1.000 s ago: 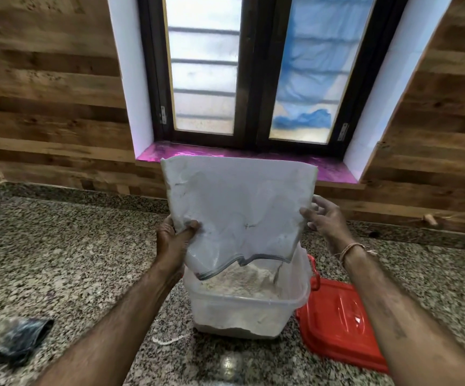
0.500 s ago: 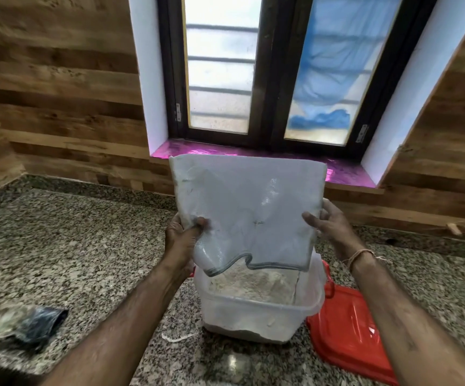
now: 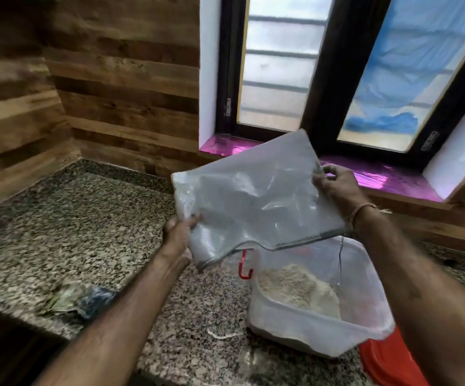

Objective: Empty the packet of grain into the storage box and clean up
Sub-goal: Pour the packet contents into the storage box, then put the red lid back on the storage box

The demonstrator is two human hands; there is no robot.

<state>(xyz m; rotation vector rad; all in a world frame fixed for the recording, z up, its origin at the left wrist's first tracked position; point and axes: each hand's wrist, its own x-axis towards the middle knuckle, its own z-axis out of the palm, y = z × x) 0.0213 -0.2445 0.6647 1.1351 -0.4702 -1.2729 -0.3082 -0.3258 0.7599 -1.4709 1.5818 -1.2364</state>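
Note:
A limp, see-through plastic packet (image 3: 256,196) hangs tilted in the air above the counter, its open mouth pointing down. My left hand (image 3: 179,235) grips its lower left corner. My right hand (image 3: 337,185) pinches its upper right edge. Below and to the right stands the clear storage box (image 3: 317,330) with a red latch (image 3: 244,267). A heap of pale grain (image 3: 295,291) lies inside the box. The packet looks flat, with no grain visible in it.
A red lid (image 3: 387,363) lies on the granite counter (image 3: 86,227) right of the box, mostly hidden by my arm. A crumpled dark wrapper (image 3: 83,299) sits at the front left. A short white string (image 3: 223,334) lies before the box. Wood walls and a window ledge (image 3: 379,174) stand behind.
The packet has swung up and leftwards off the box, tilting from upright to slanted. My right hand has shifted to its upper edge. The view has turned left.

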